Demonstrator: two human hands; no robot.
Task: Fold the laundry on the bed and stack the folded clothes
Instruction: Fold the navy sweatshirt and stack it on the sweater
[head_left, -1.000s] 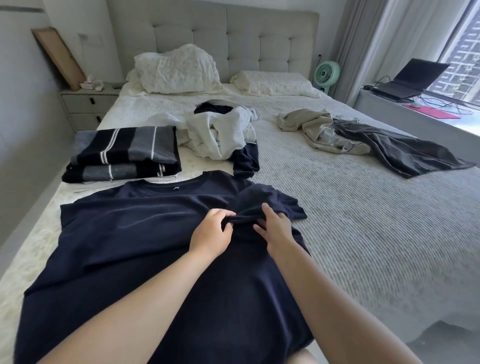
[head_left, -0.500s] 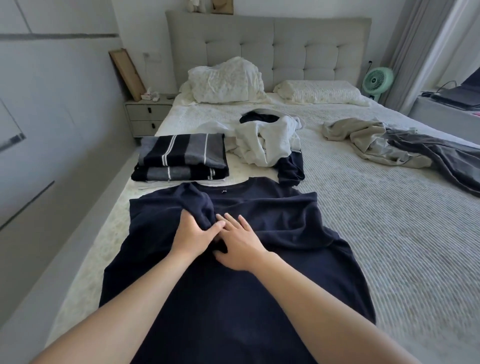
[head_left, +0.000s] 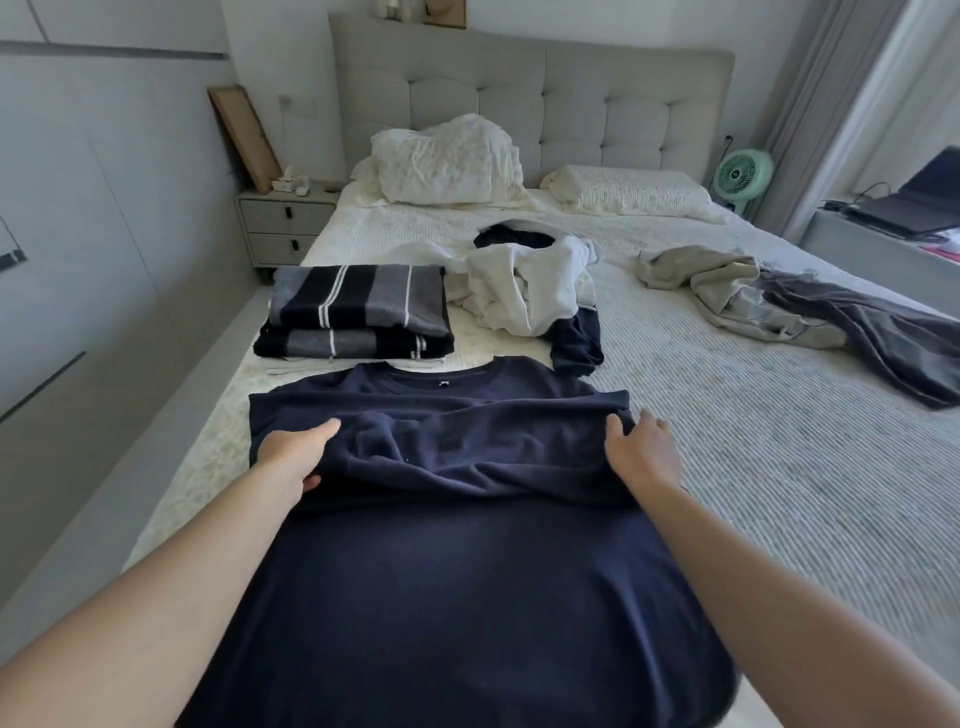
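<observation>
Navy t-shirt (head_left: 467, 571): sleeves folded in, loose; left hand (head_left: 291, 457) and right hand (head_left: 641, 452) gripping side edges; could unfold when lifted.

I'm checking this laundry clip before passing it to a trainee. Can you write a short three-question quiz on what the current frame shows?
1. True or false: the navy T-shirt lies with its collar toward the headboard.
2. Multiple choice: where is the folded striped stack? A) on the nightstand B) on the bed beyond the T-shirt, to the person's left C) by the fan
3. Fill in: the left hand and right hand are at opposite ____ of the T-shirt.

Key: 1 true. 2 B. 3 sides; both sleeves are already folded inward, and the white pile and beige and grey clothes are unfolded.
</observation>
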